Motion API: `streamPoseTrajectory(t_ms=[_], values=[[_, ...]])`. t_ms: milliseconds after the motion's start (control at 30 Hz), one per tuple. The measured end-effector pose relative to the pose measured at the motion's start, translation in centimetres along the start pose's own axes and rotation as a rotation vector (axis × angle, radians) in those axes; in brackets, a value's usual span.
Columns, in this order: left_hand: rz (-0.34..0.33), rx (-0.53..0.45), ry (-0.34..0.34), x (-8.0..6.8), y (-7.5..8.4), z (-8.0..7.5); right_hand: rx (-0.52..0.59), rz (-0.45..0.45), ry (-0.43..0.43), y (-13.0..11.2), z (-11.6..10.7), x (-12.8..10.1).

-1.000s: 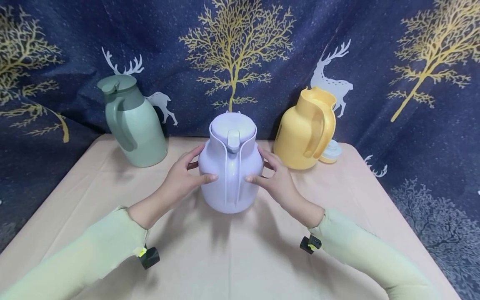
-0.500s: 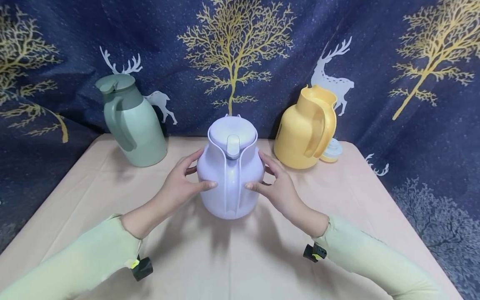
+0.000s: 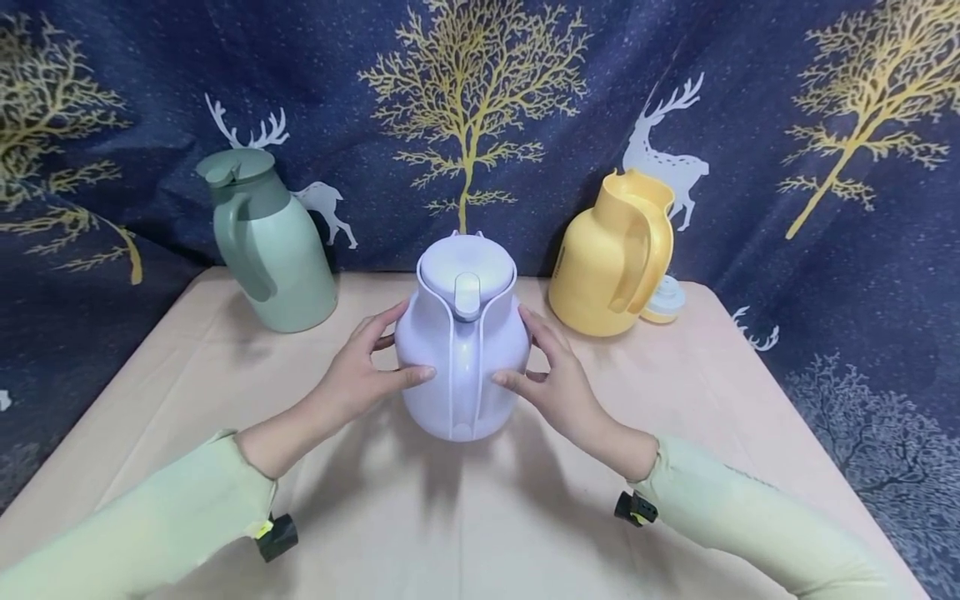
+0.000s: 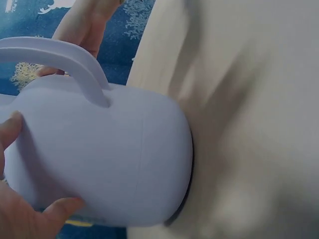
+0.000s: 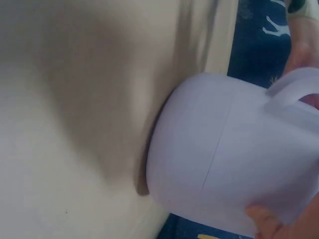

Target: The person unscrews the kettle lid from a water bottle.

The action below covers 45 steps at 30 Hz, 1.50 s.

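A lavender thermal jug [image 3: 427,408] stands upright at the middle of the table, its lid on top and its handle facing me. My left hand [image 3: 358,371] grips its left side, thumb on the front of the body and fingers spread round the side. On the opposite side my right hand [image 3: 562,383] holds it in the same way. Both wrist views show the jug's base close against the tabletop, with a thin dark shadow under its edge. The far fingertips of both hands are hidden behind the jug in the head view.
A green thermal jug [image 3: 288,258] with its lid on stands at the back left. At the back right is a yellow jug [image 3: 588,267] with an uncovered mouth, beside a grey-and-yellow lid [image 3: 664,298]. A dark blue patterned cloth [image 3: 322,58] hangs behind the table [image 3: 465,533].
Between the first frame and the second, the lavender jug came slightly toward me with both hands on it. Since then it has barely moved. The green and yellow jugs stayed put.
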<state>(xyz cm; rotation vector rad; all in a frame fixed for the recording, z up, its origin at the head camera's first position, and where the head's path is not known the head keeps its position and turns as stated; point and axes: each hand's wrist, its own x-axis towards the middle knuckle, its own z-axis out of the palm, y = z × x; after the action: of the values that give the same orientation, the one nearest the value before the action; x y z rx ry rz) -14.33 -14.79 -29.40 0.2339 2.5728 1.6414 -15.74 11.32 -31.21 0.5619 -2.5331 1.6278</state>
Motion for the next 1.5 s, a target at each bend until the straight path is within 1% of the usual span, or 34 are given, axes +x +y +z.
streamPoseTrajectory(t_ms=[67,133,233,300,367,467,533,733,833,900,1000,1100,1267,1333,1400,1500], values=[[0.021,0.033,-0.035,0.0,0.3,-0.4,-0.054,-0.01,0.0,0.1,0.0,-0.1],[0.06,0.074,-0.05,-0.3,0.9,-1.0,-0.105,-0.016,0.002,0.0,0.0,-0.3],[0.127,0.118,-0.023,-1.0,2.4,-1.9,-0.155,-0.026,0.005,0.0,0.0,-0.4],[0.161,0.107,0.002,-1.5,3.5,-2.4,-0.165,-0.029,0.004,-0.1,0.0,-0.4],[0.187,0.07,0.003,-1.9,4.4,-2.7,-0.168,-0.031,0.006,-0.1,0.0,-0.4],[0.203,0.017,-0.031,-2.2,5.4,-2.7,-0.172,-0.03,0.01,-0.1,0.0,-0.3],[0.195,-0.012,-0.074,-2.2,5.7,-2.4,-0.17,-0.027,0.01,-0.1,0.0,-0.3],[0.123,-0.048,-0.208,-1.8,5.6,-0.8,-0.17,-0.026,0.009,0.0,0.0,-0.3],[0.114,-0.059,-0.242,-1.6,5.6,0.4,-0.167,-0.034,0.015,-0.1,0.0,-0.3],[0.12,-0.082,-0.26,-1.6,5.6,1.1,-0.166,-0.037,0.018,-0.1,0.1,-0.3],[0.117,-0.109,-0.267,-1.6,5.7,2.0,-0.162,-0.033,0.015,0.0,0.0,-0.3],[0.127,-0.127,-0.268,-1.7,5.5,2.4,-0.156,-0.028,0.003,0.0,-0.1,-0.2],[0.162,-0.081,-0.247,-1.9,5.0,2.5,-0.168,-0.012,-0.029,0.1,-0.6,-0.1],[0.163,-0.067,-0.234,-2.0,5.0,2.6,-0.185,-0.012,-0.042,0.1,-0.9,0.0],[0.161,-0.071,-0.229,-2.0,4.9,2.7,-0.195,-0.025,-0.042,-0.2,-1.4,0.3],[0.158,-0.07,-0.225,-1.9,4.9,2.8,-0.189,-0.082,-0.02,-1.0,-2.1,0.9]])
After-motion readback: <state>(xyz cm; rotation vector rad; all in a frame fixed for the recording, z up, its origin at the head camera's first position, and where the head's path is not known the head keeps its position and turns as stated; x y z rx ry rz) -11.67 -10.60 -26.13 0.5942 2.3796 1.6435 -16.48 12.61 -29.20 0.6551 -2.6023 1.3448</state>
